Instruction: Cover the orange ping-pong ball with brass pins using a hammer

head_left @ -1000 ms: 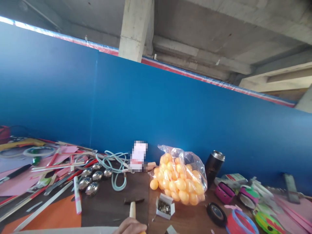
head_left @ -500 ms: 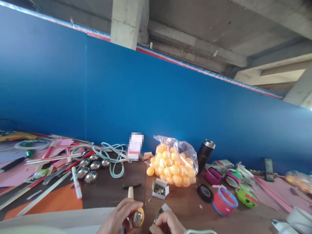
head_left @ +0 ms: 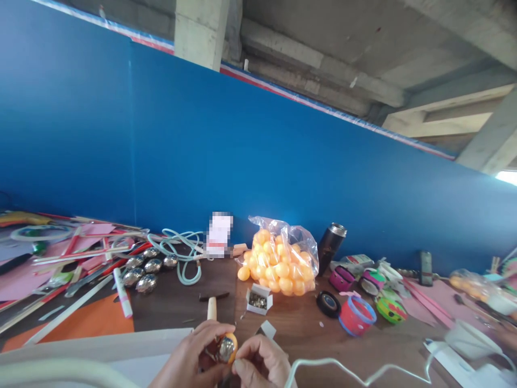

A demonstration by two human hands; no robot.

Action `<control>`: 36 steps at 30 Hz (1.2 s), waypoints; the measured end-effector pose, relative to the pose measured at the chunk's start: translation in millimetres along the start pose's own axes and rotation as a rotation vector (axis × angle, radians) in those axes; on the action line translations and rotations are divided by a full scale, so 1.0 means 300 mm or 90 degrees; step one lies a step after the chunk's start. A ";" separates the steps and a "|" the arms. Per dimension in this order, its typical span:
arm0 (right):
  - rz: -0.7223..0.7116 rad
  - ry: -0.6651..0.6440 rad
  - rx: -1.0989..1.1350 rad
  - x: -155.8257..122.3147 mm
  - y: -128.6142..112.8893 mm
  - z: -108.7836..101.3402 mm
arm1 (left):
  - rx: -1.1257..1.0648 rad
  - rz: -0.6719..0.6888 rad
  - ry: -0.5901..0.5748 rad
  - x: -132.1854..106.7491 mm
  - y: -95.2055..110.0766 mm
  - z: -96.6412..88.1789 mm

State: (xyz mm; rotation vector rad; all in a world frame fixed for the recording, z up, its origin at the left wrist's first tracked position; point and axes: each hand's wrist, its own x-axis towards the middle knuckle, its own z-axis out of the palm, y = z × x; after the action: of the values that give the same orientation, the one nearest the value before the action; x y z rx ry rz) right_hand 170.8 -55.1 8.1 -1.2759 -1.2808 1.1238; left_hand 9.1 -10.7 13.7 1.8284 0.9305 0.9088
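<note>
My left hand (head_left: 189, 358) is closed round an orange ball (head_left: 227, 345) partly covered in shiny silver pins, at the bottom middle of the head view. My right hand (head_left: 260, 364) pinches at the ball's right side, fingers pressed together; what they hold is too small to see. A small hammer (head_left: 211, 305) with a wooden handle lies just beyond my left hand. An open white box of pins (head_left: 257, 299) sits past my hands. A clear bag of orange balls (head_left: 278, 264) stands behind it.
Several silver balls (head_left: 146, 268) and a pale green cord (head_left: 182, 250) lie to the left among pink and orange paper strips. A black flask (head_left: 331, 247), tape rolls (head_left: 355, 315) and a white wire (head_left: 363, 369) are to the right. A blue wall (head_left: 262, 161) backs the wooden table (head_left: 311, 334).
The camera has tilted down and turned right. Both hands have come up into view, and my right hand has closed in on the ball held in my left.
</note>
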 end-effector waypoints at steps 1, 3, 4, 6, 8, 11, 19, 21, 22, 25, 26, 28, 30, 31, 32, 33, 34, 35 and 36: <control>0.007 -0.009 0.009 0.002 0.001 0.000 | -0.001 0.001 -0.003 0.000 0.002 -0.001; 0.020 -0.020 0.025 0.006 0.007 0.000 | -0.001 -0.002 -0.013 0.000 0.003 -0.003; 0.025 -0.022 0.032 0.008 0.010 0.000 | 0.002 -0.003 -0.018 0.000 0.002 -0.005; 0.033 -0.021 0.040 0.011 0.017 -0.003 | 0.011 -0.002 -0.024 0.001 0.000 -0.008; 0.040 -0.017 0.045 0.013 0.021 -0.005 | 0.018 0.001 -0.027 0.002 -0.002 -0.012; 0.045 -0.020 0.050 0.013 0.022 -0.008 | 0.025 0.004 -0.029 0.003 -0.001 -0.016; 0.080 -0.047 0.080 0.015 -0.001 -0.018 | 0.011 -0.032 -0.053 0.003 0.010 -0.015; 0.088 -0.060 0.088 0.017 -0.004 -0.023 | 0.011 -0.039 -0.056 0.002 0.016 -0.016; 0.091 -0.065 0.090 0.017 -0.004 -0.025 | 0.013 -0.039 -0.056 0.002 0.020 -0.017; 0.097 -0.077 0.093 0.020 0.000 -0.030 | 0.018 -0.045 -0.056 0.000 0.032 -0.020; 0.099 -0.080 0.097 0.020 0.002 -0.031 | 0.015 -0.049 -0.057 -0.001 0.035 -0.020; 0.102 -0.084 0.112 0.023 0.008 -0.033 | 0.006 -0.056 -0.063 -0.001 0.037 -0.021; 0.104 -0.089 0.128 0.025 0.013 -0.034 | 0.001 -0.048 -0.065 -0.001 0.033 -0.020; 0.104 -0.093 0.137 0.026 0.015 -0.035 | 0.001 -0.041 -0.065 0.000 0.030 -0.020; 0.105 -0.097 0.144 0.027 0.017 -0.036 | 0.002 -0.036 -0.065 0.000 0.027 -0.019; 0.105 -0.101 0.153 0.028 0.018 -0.036 | 0.003 -0.033 -0.064 0.001 0.023 -0.019; 0.106 -0.103 0.160 0.029 0.020 -0.038 | 0.003 -0.033 -0.064 0.001 0.021 -0.018; 0.108 -0.105 0.167 0.029 0.021 -0.039 | 0.002 -0.034 -0.064 0.000 0.019 -0.017; 0.111 -0.107 0.173 0.030 0.022 -0.041 | 0.002 -0.034 -0.064 -0.001 0.018 -0.017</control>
State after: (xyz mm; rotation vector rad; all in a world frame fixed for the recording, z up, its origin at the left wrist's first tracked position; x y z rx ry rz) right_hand 183.8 -46.3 2.9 -1.1224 -1.1063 1.5006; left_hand 6.0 -11.0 20.2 1.8252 0.9141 0.7753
